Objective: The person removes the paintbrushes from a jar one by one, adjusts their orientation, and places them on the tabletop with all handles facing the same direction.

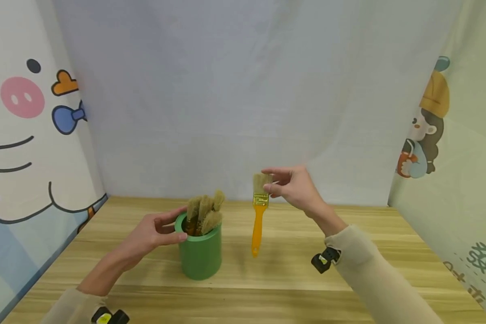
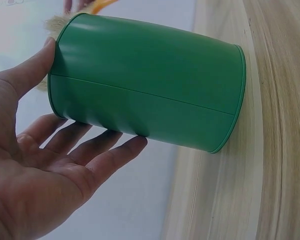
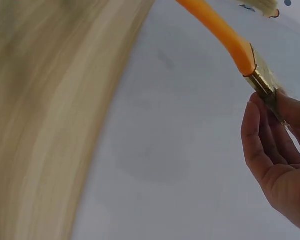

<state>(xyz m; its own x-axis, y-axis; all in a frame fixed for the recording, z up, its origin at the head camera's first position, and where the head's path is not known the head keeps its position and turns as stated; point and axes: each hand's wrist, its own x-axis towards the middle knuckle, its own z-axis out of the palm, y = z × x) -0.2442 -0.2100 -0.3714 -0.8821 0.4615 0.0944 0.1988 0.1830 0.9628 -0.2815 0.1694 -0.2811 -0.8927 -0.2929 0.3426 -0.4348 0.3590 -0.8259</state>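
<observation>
By its bristles, my right hand (image 1: 292, 186) pinches a paintbrush (image 1: 258, 225) with an orange handle and a gold-coloured ferrule. The brush hangs above the table, handle down, to the right of a green cylindrical pot (image 1: 201, 256). In the right wrist view, thumb and fingers meet at the bristle end of the brush (image 3: 225, 35). Several more brushes (image 1: 204, 211) stand in the pot with bristles up; their handles are hidden inside. My left hand (image 1: 154, 231) holds the pot near its rim, thumb and fingers against its wall (image 2: 145, 80) in the left wrist view.
A light wood-grain table (image 1: 299, 279) bears the pot. Behind it hangs a pale plain curtain (image 1: 235, 99). Printed cloths with cartoon figures stand at the left (image 1: 24, 157) and right (image 1: 449, 193). Each wrist carries a black strapped device.
</observation>
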